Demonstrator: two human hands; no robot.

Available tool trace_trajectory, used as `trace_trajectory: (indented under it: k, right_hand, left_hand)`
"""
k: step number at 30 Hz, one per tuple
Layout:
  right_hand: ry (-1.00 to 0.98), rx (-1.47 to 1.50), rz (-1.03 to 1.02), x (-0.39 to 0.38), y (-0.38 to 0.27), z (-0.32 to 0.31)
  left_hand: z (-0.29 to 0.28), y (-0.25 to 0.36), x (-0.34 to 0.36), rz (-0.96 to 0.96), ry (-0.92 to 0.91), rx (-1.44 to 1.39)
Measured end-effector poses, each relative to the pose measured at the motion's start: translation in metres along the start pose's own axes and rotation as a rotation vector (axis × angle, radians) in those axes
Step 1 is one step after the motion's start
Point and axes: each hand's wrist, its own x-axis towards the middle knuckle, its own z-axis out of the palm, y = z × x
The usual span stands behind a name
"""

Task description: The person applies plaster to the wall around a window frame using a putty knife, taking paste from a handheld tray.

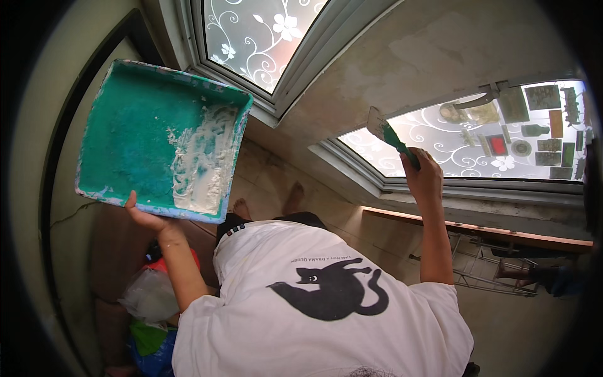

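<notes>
My left hand (pixel 147 215) grips the near edge of a square green tray (pixel 129 129), its thumb hooked over the rim. White paste (pixel 210 182) is smeared along the tray's right side, thickest in the near right corner. My right hand (pixel 423 176) is closed round the green handle of a putty knife (pixel 395 139). The knife's blade, coated with pale paste, points up and left toward the patchy plastered wall (pixel 402 60), near the corner of the right window. Whether the blade touches the wall, I cannot tell.
Two frosted windows with white flower patterns, left (pixel 251 31) and right (pixel 433 135), flank the plastered wall. A window handle (pixel 480 100) juts out. Plastic bags (pixel 151 292) lie at lower left. At right, another person's foot (pixel 507 271) is by a metal rack (pixel 468 261).
</notes>
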Motion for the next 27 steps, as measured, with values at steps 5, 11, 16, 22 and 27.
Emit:
trace_trajectory:
  k: [5, 11, 16, 22, 27]
  right_hand:
    - [-0.075, 0.048, -0.117, 0.003, -0.016, 0.043]
    - [-0.010, 0.020, -0.121, 0.017, -0.016, 0.075]
    - [-0.026, -0.047, 0.016, -0.004, -0.001, 0.012]
    - [-0.171, 0.118, -0.053, 0.004, -0.035, 0.053]
    - [-0.169, 0.068, -0.095, 0.019, -0.059, 0.151]
  left_hand:
    - [0.005, -0.001, 0.002, -0.006, -0.038, -0.017]
    - [0.002, -0.007, 0.009, 0.003, -0.034, -0.010]
    - [0.005, -0.002, -0.001, 0.017, -0.001, 0.001]
    - [0.025, 0.000, -0.016, 0.009, -0.008, 0.047]
    - [0.034, 0.000, -0.014, 0.031, 0.033, 0.120]
